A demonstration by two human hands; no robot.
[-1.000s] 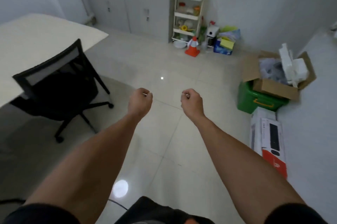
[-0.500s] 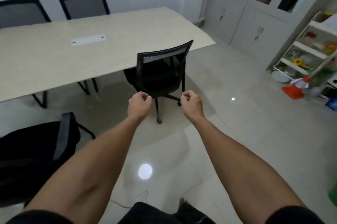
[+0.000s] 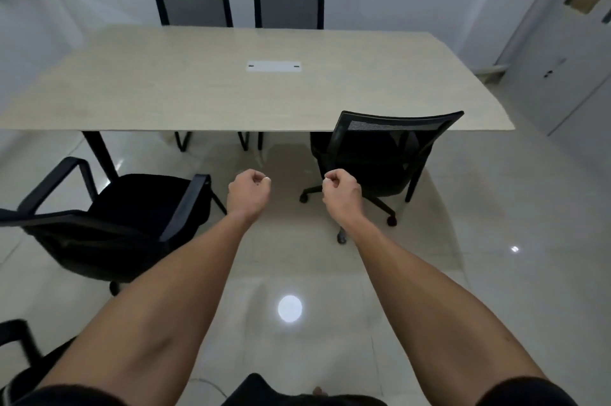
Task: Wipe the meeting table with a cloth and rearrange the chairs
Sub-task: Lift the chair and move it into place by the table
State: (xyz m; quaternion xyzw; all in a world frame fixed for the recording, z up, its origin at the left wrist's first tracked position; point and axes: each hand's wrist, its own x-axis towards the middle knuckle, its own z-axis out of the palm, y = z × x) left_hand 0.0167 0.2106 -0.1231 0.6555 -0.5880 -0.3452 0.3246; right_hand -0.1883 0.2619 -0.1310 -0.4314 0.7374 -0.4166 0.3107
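Observation:
A long light-wood meeting table [image 3: 198,91] with a white cable cover [image 3: 273,66] fills the middle of the head view. A black mesh-back swivel chair [image 3: 380,154] is pushed against its near edge on the right. An armchair with black arms [image 3: 132,217] stands pulled out and turned sideways at the left. Two more chairs [image 3: 193,7] [image 3: 289,9] stand behind the table's far edge. My left hand [image 3: 249,192] and my right hand [image 3: 340,194] hover as fists over the floor in front of the table, holding nothing. No cloth is in view.
Part of another black chair [image 3: 20,349] shows at the bottom left corner. Grey cabinets [image 3: 562,68] line the right wall. The glossy tiled floor [image 3: 496,273] spreads between me and the table.
My view has swung left from the shelf and boxes to face the table squarely. Both fists have kept the same pose in front of me.

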